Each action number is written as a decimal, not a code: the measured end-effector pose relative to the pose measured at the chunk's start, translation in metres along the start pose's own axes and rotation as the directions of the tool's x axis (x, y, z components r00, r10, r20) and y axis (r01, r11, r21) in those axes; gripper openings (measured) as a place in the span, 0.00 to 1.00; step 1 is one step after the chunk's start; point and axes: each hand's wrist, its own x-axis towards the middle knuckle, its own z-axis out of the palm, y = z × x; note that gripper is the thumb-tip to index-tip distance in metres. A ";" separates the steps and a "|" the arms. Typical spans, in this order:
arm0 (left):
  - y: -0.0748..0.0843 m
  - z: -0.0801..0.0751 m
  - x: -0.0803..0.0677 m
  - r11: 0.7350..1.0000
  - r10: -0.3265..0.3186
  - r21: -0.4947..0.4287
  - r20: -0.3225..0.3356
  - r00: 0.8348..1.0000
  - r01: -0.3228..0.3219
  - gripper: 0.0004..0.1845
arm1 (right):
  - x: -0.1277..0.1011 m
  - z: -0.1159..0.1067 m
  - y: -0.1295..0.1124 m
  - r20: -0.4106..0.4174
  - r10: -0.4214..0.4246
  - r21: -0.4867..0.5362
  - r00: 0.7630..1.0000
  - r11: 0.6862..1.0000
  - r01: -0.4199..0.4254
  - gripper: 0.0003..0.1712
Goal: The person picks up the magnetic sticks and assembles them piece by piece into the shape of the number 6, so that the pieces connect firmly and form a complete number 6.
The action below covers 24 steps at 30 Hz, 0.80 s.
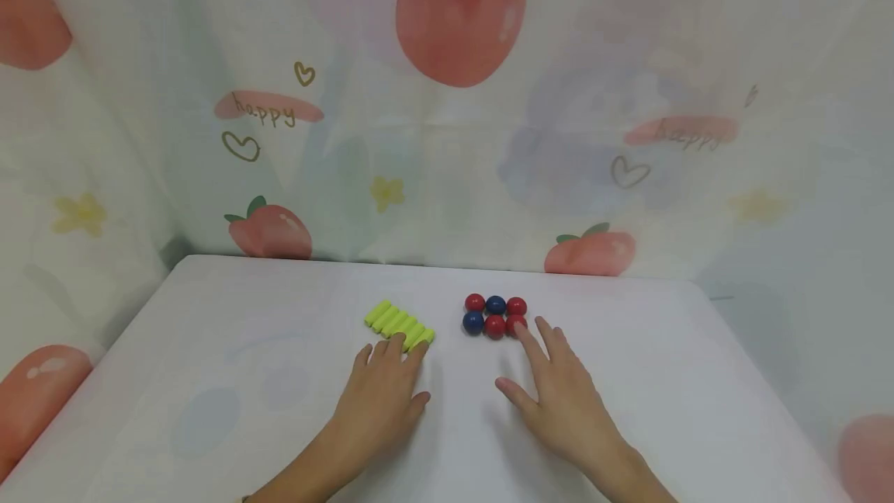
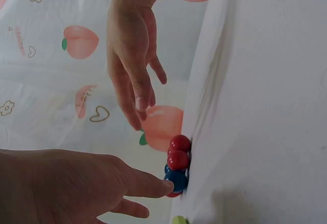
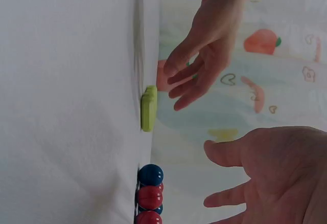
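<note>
Head view. A white table (image 1: 209, 379) fills the lower half of the frame, backed by a pale curtain (image 1: 628, 60) printed with peaches, hearts and the word "happy".

The left hand (image 1: 380, 394) lies left of centre at the bottom, fingers straight and slightly spread, holding nothing. Its fingertips reach the near end of a row of yellow-green cylinders (image 1: 398, 324), which lie side by side in a slanted line just left of the frame's centre. Whether the fingertips touch the nearest cylinder cannot be told.

The right hand (image 1: 559, 394) lies right of centre at the bottom, likewise flat, fingers extended and spread, empty. Its forefinger tip sits just beside the lower right ball of a cluster of red and blue balls (image 1: 494, 314), arranged in two rows of three near the frame's centre.

Left wrist view: the balls (image 2: 178, 165) appear at lower centre against the table edge, with the right hand above them, fingers loosely extended.

Right wrist view: the cylinders (image 3: 148, 108) appear at centre left, the balls (image 3: 149, 196) at bottom centre.
</note>
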 end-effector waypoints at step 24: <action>-0.003 0.014 0.070 0.987 -0.064 -0.150 -0.004 0.998 0.063 0.19 | 0.079 0.000 0.027 0.086 0.114 0.130 0.990 0.984 -0.125 0.26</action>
